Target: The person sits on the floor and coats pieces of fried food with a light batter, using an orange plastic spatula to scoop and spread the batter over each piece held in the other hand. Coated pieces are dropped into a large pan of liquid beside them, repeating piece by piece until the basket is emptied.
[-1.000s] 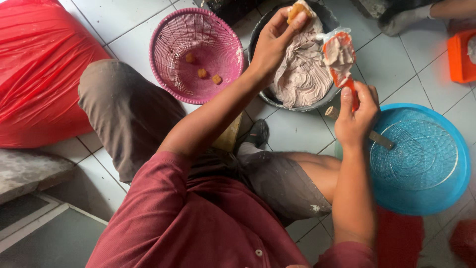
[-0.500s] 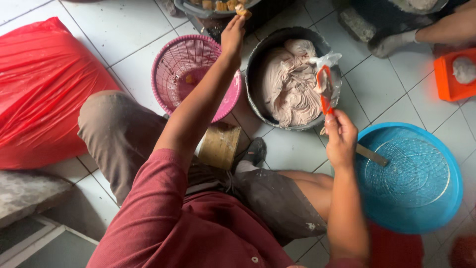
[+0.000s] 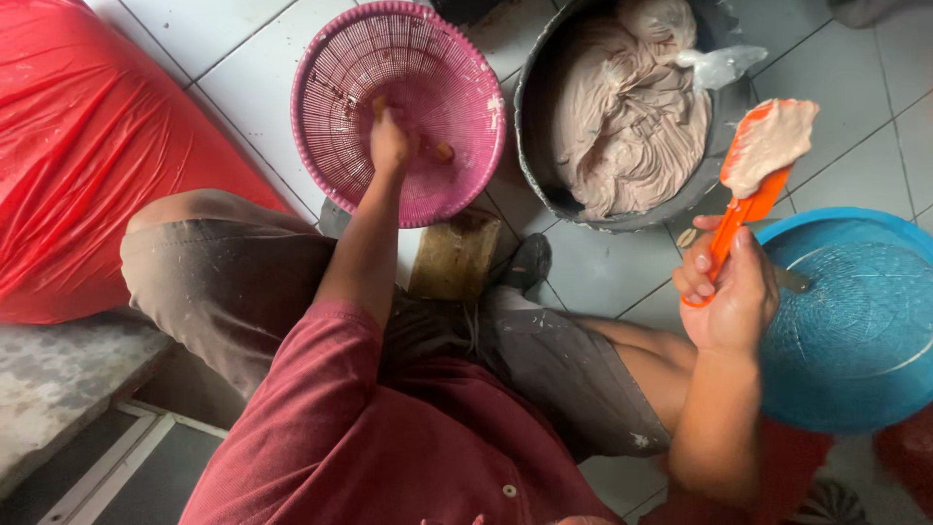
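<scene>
Spatula point(image 3: 746, 199) is the main thing going on: orange plastic, a thick pale smear of dough on its blade, gripped by the handle in the right hand point(image 3: 731, 292), fingers wrapped tight around it. It's held up between the dark metal pot point(image 3: 537, 117) full of pinkish dough point(image 3: 627, 107) and the blue basket point(image 3: 855, 321), over the tiled floor point(image 3: 233, 58). Left hand point(image 3: 389, 141) is down inside the pink basket point(image 3: 330, 87), fingers bunched together, can't tell if it's pinching anything. A small orange-brown piece point(image 3: 443, 152) sits just beside it. Big red plastic sack point(image 3: 87, 146) off to the left.
</scene>
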